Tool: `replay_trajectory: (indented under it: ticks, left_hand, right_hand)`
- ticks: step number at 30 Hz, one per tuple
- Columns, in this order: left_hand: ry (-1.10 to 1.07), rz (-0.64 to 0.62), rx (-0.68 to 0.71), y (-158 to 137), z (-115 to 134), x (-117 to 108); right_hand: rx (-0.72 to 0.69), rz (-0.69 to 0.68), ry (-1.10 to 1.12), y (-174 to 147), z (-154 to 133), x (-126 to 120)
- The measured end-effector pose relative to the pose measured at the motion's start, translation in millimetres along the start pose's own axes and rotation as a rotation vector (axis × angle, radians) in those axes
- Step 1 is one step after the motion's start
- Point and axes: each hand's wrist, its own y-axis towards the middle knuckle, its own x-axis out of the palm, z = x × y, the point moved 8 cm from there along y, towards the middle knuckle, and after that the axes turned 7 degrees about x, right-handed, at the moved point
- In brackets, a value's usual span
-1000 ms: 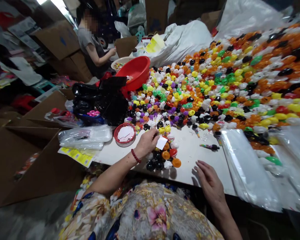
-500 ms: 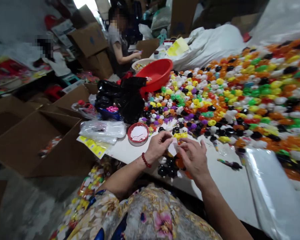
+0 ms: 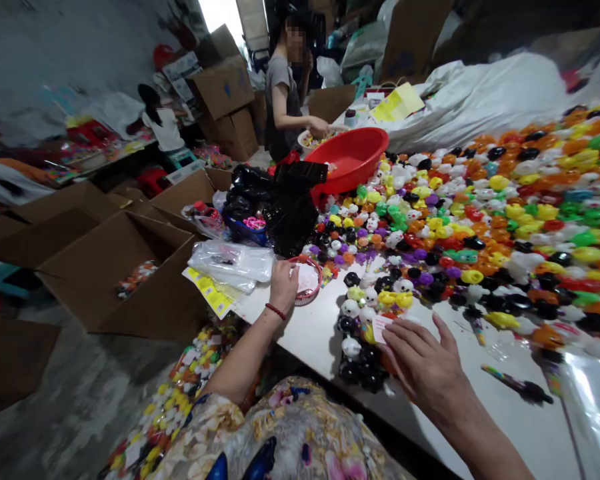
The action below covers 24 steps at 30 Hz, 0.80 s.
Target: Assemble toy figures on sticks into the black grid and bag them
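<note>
My left hand (image 3: 284,288) is at the left rim of a small red basket (image 3: 321,272). Its bunched fingers press on the edge of the white paper slips (image 3: 307,279) inside. A red bead bracelet (image 3: 276,311) circles that wrist. My right hand (image 3: 423,350) is over a bunch of black, white and yellow plastic toys (image 3: 351,347) at the table's front edge. A single white paper slip (image 3: 381,329) with pink print shows at its fingertips, lying over the toys. The thumb side of this hand is partly hidden.
A large heap of colourful plastic toys (image 3: 480,220) covers the table's right and back. A red basin (image 3: 357,157), black plastic bag (image 3: 293,213) and clear bags (image 3: 230,261) stand leftward. Beside the table is an open cardboard box (image 3: 95,293). A pen-like toy (image 3: 517,385) lies right. A co-worker (image 3: 283,93) sits behind.
My left hand has left the printed slip and moved left to the red basket. The slip stays at my right fingertips, lower over the toys. The view has turned left.
</note>
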Motion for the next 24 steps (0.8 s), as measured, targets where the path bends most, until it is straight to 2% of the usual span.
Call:
replay_trajectory:
  ticks: [5,9,13,16,19,22,24]
  left_hand:
    - [0.104,0.065,0.115,34.1,17.2,-16.8]
    - [0.365,0.047,0.176,67.2,24.0,-20.8]
    - [0.420,0.053,0.213,77.1,25.4,-26.1]
    - [0.368,0.049,0.348,53.5,39.0,-29.4]
    - [0.238,0.029,0.555,7.2,60.6,-29.9]
    - [0.114,-0.048,0.706,-37.7,71.2,-25.2]
    - [0.039,-0.164,0.765,-64.0,72.1,-18.0]
  right_hand:
    - [0.040,0.039,0.010,6.3,0.1,-9.4]
    - [0.065,0.144,-0.005,3.5,-1.1,-27.9]
    - [0.191,0.180,-0.012,-12.1,11.6,-43.0]
    - [0.289,0.267,-0.042,-36.9,19.4,-60.3]
    - [0.420,0.275,-0.107,-72.4,28.0,-72.6]
    - [0.668,0.186,-0.201,-123.2,52.5,-79.4]
    - [0.828,0.174,-0.296,-164.4,68.6,-89.9]
